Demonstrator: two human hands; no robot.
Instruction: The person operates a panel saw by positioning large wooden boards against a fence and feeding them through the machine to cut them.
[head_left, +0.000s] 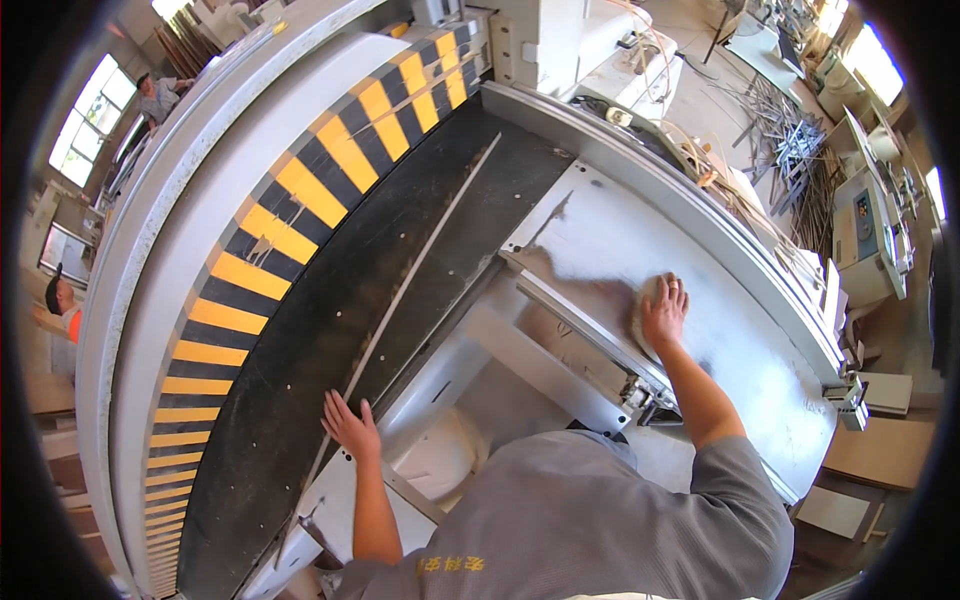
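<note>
Pressing right hand (664, 310) flat on pale cloth (640, 318) | left hand (349, 425) open, empty, on black belt (330, 320) | yellow-black hazard stripes (290, 215) beside

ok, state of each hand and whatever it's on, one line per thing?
left hand: open, flat, palm down on the black belt
right hand: pressed on a pale cloth
black belt: bare, one thin pale strip lying along it
pale cloth: bunched under the hand, on the table
white table: dusty, smeared
</note>
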